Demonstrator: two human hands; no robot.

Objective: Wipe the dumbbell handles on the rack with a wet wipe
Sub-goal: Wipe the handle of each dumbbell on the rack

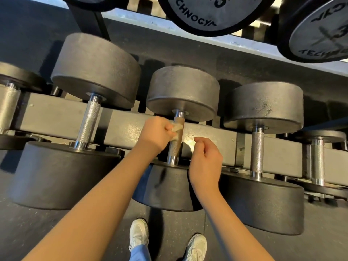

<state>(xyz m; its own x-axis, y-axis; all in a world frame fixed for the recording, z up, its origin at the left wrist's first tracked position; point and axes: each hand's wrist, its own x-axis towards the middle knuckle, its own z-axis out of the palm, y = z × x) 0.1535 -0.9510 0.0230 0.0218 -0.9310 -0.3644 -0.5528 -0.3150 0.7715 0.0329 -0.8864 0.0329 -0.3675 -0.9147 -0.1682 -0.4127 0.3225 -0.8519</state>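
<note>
The left hand [156, 133] pinches the wipe [177, 129] against the far end of the middle handle [175, 146] on the rack [122, 127]; the right hand [206, 159] hovers just right, loosely curled, empty; best wrap the wipe round, then draw it nearward, twisting.

A gym, the free-weights corner, plain from the row of heavy black dumbbells [96, 70] with round rubber heads and knurled steel handles [88, 123], laid side by side across the rails of a dark steel rack [56, 115]. Higher up, on a second tier, more dumbbell ends [203, 14] stamped with numbers and partly visible "TECHNOGY" lettering. Underfoot, dark speckled rubber flooring [37, 232] — white trainers [138, 234] planted on it.
</note>
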